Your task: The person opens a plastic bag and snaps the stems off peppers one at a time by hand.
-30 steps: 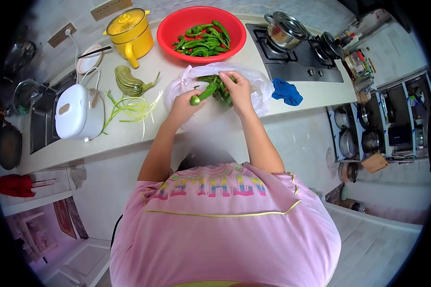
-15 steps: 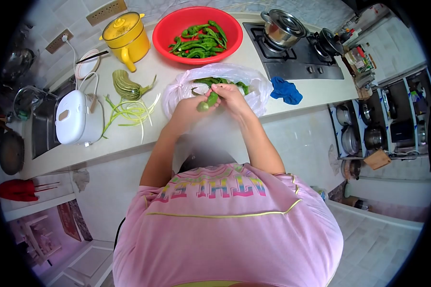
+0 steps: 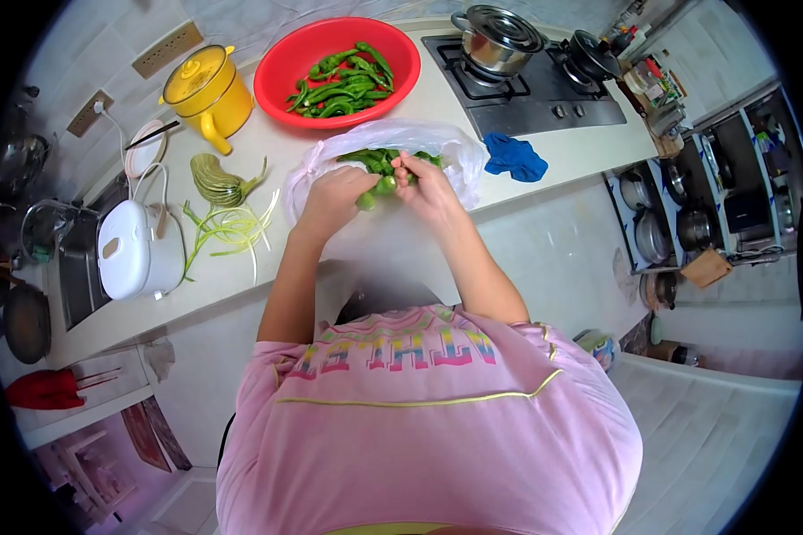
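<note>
My left hand (image 3: 333,201) is closed on a green pepper (image 3: 367,200) at the front edge of a clear plastic bag (image 3: 455,147). Close on its right, my right hand (image 3: 426,190) has its fingers pinched together beside a light green piece (image 3: 385,185); what lies between the fingertips is too small to name. More green peppers (image 3: 375,160) show in the bag's opening behind both hands. Beyond the bag stands a red basin (image 3: 274,82) with many green peppers (image 3: 353,87) inside.
On the left are a yellow pot (image 3: 212,94), a striped gourd (image 3: 221,181), pale green stalks (image 3: 227,231) and a white appliance (image 3: 141,250). A blue cloth (image 3: 515,158) lies right of the bag, near a stove (image 3: 544,116) with a steel pot (image 3: 495,49).
My hands have moved slightly apart, with the pepper now on the left hand's side. The whole view has shifted, so the counter items appear farther left.
</note>
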A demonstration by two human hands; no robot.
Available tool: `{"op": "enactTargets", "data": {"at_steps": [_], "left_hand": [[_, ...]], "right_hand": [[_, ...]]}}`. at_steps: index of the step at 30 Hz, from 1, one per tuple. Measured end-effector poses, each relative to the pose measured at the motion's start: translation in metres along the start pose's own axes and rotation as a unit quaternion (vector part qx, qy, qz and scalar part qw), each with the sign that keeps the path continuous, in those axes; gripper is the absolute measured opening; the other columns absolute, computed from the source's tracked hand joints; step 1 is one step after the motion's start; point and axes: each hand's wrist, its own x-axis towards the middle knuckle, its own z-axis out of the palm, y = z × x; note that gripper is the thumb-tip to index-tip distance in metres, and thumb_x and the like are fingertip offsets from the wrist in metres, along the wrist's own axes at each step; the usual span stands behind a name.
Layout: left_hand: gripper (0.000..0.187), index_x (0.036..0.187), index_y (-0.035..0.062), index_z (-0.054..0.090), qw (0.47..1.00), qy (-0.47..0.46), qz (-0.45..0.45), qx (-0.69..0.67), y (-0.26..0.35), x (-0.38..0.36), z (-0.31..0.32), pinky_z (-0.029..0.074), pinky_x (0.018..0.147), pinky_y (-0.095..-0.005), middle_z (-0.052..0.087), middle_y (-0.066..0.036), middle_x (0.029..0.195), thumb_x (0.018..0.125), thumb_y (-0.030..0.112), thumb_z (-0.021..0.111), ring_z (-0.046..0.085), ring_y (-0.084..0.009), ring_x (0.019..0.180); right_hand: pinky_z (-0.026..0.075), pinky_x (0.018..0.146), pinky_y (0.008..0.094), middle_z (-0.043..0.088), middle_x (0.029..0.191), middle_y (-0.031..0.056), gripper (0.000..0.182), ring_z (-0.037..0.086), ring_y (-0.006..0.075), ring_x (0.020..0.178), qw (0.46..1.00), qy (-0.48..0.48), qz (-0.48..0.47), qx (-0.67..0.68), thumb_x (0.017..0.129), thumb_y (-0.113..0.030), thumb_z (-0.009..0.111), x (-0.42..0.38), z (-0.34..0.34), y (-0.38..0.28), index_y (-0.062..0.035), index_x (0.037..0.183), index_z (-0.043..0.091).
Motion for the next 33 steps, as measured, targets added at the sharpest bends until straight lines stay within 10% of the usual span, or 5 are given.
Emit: {"op": "enactTargets", "data": {"at_steps": [9, 16, 23, 26, 33], "left_hand": [[0.016, 0.093, 0.0050, 0.059, 0.944, 0.096, -0.197, -0.246, -0.002, 0.021, 0.019, 0.045, 0.070, -0.0306, 0.059, -0.007, 0.081, 0.077, 0.007, 0.059, 0.057, -0.0183, 0.080], [0.051, 0.125, -0.0016, 0.035, 0.511, 0.166, -0.380, -0.752, -0.043, 0.102, -0.028, 0.043, 0.086, -0.0325, 0.050, -0.011, 0.116, 0.085, 0.020, 0.058, 0.051, -0.0195, 0.102], [0.021, 0.097, 0.0043, 0.061, 0.938, -0.136, -0.186, -0.258, -0.033, 0.020, 0.045, 0.039, 0.089, -0.0316, 0.060, -0.009, 0.099, 0.076, 0.004, 0.057, 0.049, -0.0201, 0.106], [0.022, 0.094, 0.0039, 0.061, 0.986, -0.154, 0.014, -0.054, -0.036, -0.014, 0.083, 0.040, 0.088, -0.0333, 0.059, -0.011, 0.098, 0.072, 0.004, 0.060, 0.050, -0.0261, 0.101], [0.025, 0.097, 0.0024, 0.057, 0.983, -0.034, -0.143, -0.109, -0.025, -0.015, 0.055, 0.044, 0.077, -0.0320, 0.058, -0.010, 0.090, 0.076, 0.014, 0.063, 0.055, -0.0245, 0.087]], "right_hand": [[0.043, 0.053, 0.0194, 0.055, 0.073, 0.0035, 0.017, 0.047, 0.0065, 0.057, 0.988, 0.006, -0.115, -0.102, 0.082, -0.003, 0.047, -0.017, -0.014, -0.022, 0.0020, 0.096, 0.057], [0.045, 0.054, 0.0289, 0.059, 0.065, 0.0084, 0.015, 0.055, 0.0175, 0.058, 0.850, 0.071, -0.197, -0.484, 0.079, -0.013, 0.054, 0.001, -0.041, -0.003, -0.0011, 0.080, 0.063], [0.047, 0.069, 0.0418, 0.062, 0.076, 0.0194, 0.012, 0.060, 0.0338, 0.075, 0.540, 0.050, -0.074, -0.837, 0.066, -0.013, 0.061, -0.012, -0.055, 0.014, -0.0032, 0.071, 0.064], [0.047, 0.068, 0.0417, 0.062, 0.075, 0.0187, 0.013, 0.060, 0.0337, 0.075, 0.531, 0.034, -0.065, -0.844, 0.066, -0.014, 0.063, -0.020, -0.062, 0.014, -0.0023, 0.071, 0.064], [0.046, 0.060, 0.0313, 0.062, 0.076, 0.0109, 0.029, 0.059, 0.0231, 0.063, 0.717, 0.111, -0.210, -0.655, 0.072, -0.021, 0.067, -0.024, -0.054, 0.011, -0.0034, 0.095, 0.063]]}}
